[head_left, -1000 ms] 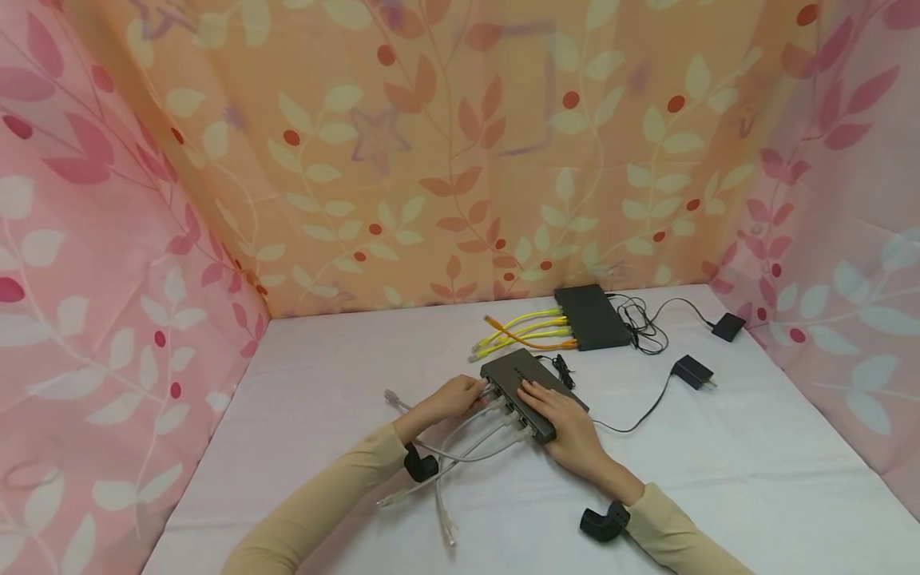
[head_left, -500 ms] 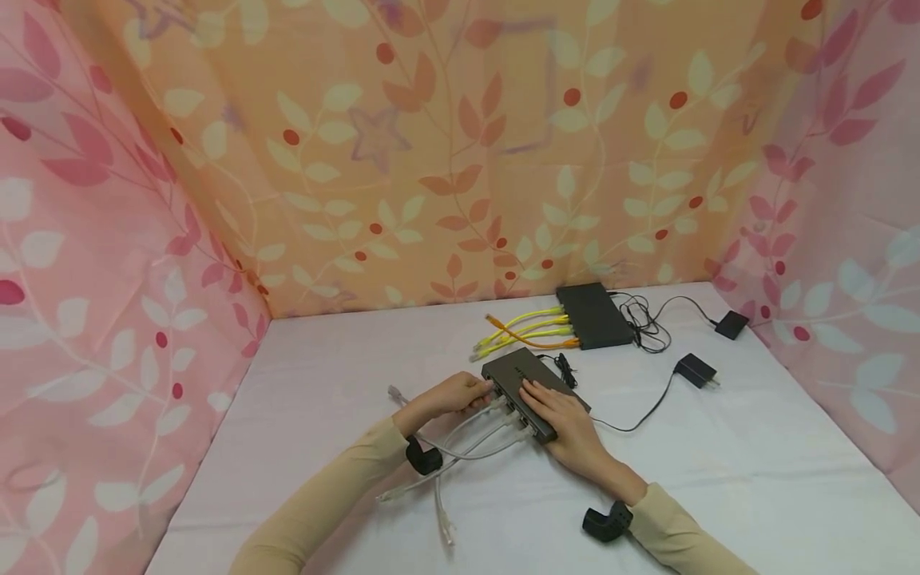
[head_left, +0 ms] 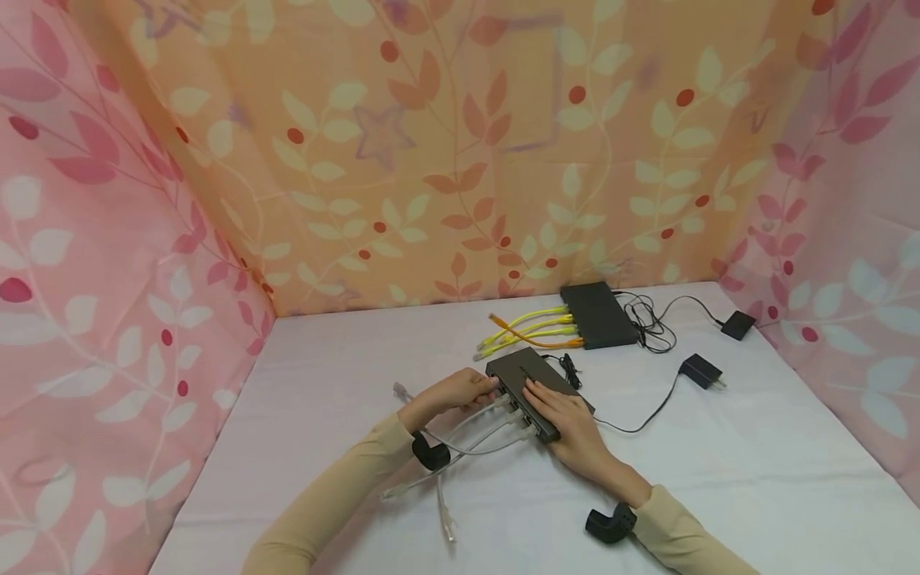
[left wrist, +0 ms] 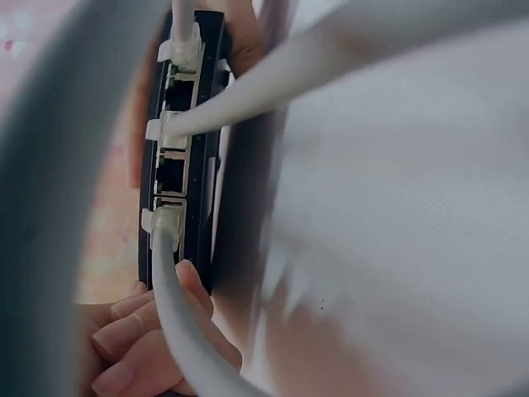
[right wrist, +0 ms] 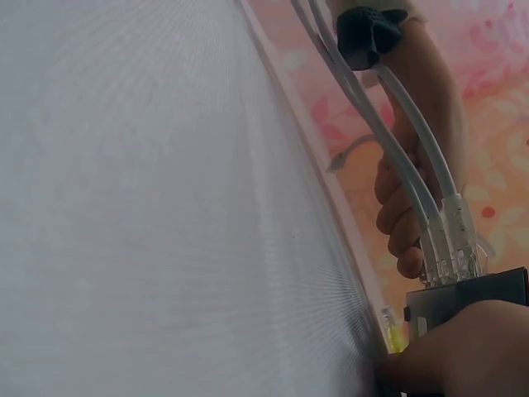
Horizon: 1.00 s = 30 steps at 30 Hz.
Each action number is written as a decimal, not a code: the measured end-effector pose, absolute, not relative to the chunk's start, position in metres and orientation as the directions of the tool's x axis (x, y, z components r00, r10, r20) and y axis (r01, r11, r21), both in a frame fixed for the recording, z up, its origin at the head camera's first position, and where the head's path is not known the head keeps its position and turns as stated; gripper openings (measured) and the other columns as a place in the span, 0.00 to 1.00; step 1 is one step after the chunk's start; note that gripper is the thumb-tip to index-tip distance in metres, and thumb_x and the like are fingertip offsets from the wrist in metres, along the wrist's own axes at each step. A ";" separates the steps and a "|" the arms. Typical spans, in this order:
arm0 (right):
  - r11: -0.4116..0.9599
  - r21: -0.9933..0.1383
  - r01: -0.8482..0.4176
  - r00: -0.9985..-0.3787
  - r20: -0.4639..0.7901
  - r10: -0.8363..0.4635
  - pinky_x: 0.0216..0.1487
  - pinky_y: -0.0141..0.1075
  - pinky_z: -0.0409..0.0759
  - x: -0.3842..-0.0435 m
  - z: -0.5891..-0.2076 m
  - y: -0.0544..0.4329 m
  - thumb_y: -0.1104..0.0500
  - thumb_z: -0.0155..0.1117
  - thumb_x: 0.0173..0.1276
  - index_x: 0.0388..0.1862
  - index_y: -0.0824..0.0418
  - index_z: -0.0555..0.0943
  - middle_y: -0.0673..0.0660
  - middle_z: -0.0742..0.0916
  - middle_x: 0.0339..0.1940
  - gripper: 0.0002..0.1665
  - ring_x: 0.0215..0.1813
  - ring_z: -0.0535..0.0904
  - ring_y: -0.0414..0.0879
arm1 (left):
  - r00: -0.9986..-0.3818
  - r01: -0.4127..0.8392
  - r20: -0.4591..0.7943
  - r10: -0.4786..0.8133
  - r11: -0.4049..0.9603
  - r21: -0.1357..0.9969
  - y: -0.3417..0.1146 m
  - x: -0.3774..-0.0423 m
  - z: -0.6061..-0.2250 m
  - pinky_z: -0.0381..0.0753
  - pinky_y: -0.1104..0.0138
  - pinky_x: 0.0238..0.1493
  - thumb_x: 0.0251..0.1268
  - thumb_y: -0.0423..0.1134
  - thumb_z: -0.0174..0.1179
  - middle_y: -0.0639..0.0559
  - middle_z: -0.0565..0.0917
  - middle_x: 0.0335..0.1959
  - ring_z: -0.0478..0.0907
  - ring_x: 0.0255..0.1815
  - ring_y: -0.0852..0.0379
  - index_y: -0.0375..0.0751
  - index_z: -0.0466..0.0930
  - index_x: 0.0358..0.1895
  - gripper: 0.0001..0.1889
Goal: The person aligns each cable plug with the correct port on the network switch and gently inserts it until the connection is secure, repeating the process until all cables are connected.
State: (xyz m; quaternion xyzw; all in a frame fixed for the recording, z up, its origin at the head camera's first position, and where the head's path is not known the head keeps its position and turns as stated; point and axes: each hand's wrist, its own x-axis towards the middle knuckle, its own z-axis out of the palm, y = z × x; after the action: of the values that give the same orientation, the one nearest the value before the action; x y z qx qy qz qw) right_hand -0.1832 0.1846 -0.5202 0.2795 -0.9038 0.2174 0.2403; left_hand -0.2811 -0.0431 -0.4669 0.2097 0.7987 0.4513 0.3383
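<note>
A dark grey network switch [head_left: 528, 369] lies aslant near the middle of the table, its ports facing left. My right hand [head_left: 568, 419] holds it by the right side, fingers on top, with thumb and palm at the side and underside in the left wrist view. My left hand [head_left: 460, 390], fingers curled, pinches at the far end of the port row, where a pale plug sits; the fingers hide most of this plug. Three clear plugs [left wrist: 169, 222] of grey network cables [head_left: 496, 449] sit in other ports, with bare ports between them. The cables' loose ends [head_left: 447, 529] lie toward me.
Behind stands a black switch [head_left: 600, 315] with several yellow and orange cables [head_left: 535, 326]. Its power cord leads to a black adapter [head_left: 738, 325] at the right. A second adapter [head_left: 700, 371] is wired toward the grey switch. Patterned cloth walls [head_left: 402, 160] border the table.
My left fingers have shifted slightly right, closer against the port row, and now cover the pale plug visible there earlier. The right hand keeps its hold on the switch.
</note>
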 end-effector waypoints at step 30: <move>0.587 -0.373 -0.718 -0.695 0.435 -0.573 0.62 0.58 0.59 -0.180 -0.503 0.185 0.51 0.75 0.48 0.67 0.58 0.67 0.60 0.68 0.69 0.46 0.69 0.62 0.60 | -0.555 0.170 -0.315 0.770 0.476 0.863 -0.067 -0.300 -0.472 0.63 0.69 0.18 0.74 0.50 0.40 0.52 0.75 0.14 0.71 0.14 0.60 0.38 0.75 0.30 0.21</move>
State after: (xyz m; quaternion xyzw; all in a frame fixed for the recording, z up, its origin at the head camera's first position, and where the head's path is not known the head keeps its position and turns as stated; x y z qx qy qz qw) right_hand -0.1803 0.1854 -0.5029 0.3666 -0.8805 0.2682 0.1355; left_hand -0.2999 -0.0669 -0.4723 0.3016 0.7787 0.4137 0.3627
